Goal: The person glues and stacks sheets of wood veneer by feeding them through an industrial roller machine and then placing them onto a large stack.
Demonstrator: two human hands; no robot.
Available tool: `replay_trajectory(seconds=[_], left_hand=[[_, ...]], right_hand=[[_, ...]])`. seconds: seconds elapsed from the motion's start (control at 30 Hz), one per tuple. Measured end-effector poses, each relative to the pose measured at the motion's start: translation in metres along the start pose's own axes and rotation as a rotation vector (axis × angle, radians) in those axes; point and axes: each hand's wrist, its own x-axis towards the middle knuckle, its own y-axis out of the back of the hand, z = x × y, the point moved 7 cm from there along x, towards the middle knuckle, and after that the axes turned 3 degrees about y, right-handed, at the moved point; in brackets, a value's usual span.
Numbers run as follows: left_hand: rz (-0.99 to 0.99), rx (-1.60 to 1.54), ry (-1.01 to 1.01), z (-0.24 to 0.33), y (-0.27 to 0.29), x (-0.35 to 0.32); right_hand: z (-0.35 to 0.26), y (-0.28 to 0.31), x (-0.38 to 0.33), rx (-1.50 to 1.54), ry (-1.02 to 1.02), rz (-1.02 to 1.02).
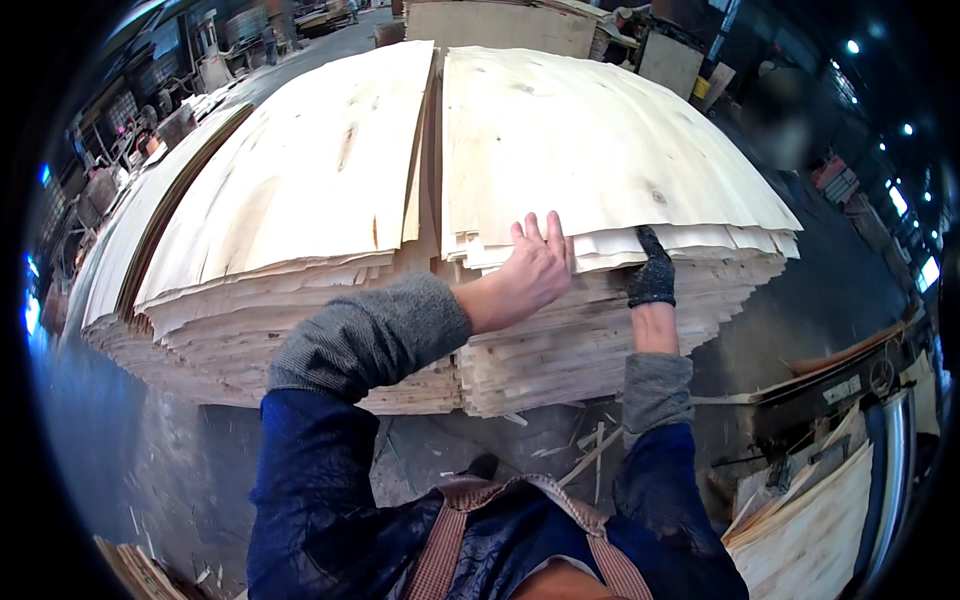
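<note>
Two tall stacks of pale wood veneer sheets stand side by side before me, with a narrow gap between them. On the right stack [600,340], my bare left hand [540,265] lies near the front left corner, fingers stretched out over the edge of the top veneer sheet [600,140]. My right hand [652,270], in a dark speckled glove, is at the same front edge, farther right. Its thumb side shows against the sheet edges just under the top sheet; the other fingers are hidden, seemingly closed round the edge. Small knots mark the top sheet.
The left stack [290,180] has ragged front edges, with another stack [150,210] beyond it. Wood scraps [590,455] litter the floor at my feet. At lower right are leaning boards [810,520] beside a metal roller [893,490]. More panels [500,25] stand behind.
</note>
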Motion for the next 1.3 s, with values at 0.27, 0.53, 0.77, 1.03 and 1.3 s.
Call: replay_trajectory(seconds=[0.27,0.53,0.77,1.03,1.3], left_hand=[[-0.056,-0.075,0.038,-0.007,0.011,0.008],[-0.063,-0.081,0.046,0.054,0.083,-0.026],[-0.031,-0.104,0.065,0.159,0.198,-0.113],[-0.293,-0.705,0.401,0.258,0.277,-0.211],[-0.023,-0.687,1.173,0.175,0.165,-0.244]], right_hand=[[-0.012,-0.014,0.004,0.103,-0.093,-0.061],[-0.057,0.031,-0.084,0.151,-0.139,-0.105],[-0.116,0.109,-0.245,0.101,-0.263,-0.091],[-0.162,0.243,-0.39,0.017,-0.672,-0.286],[-0.292,0.286,-0.271,0.013,-0.2,-0.368]])
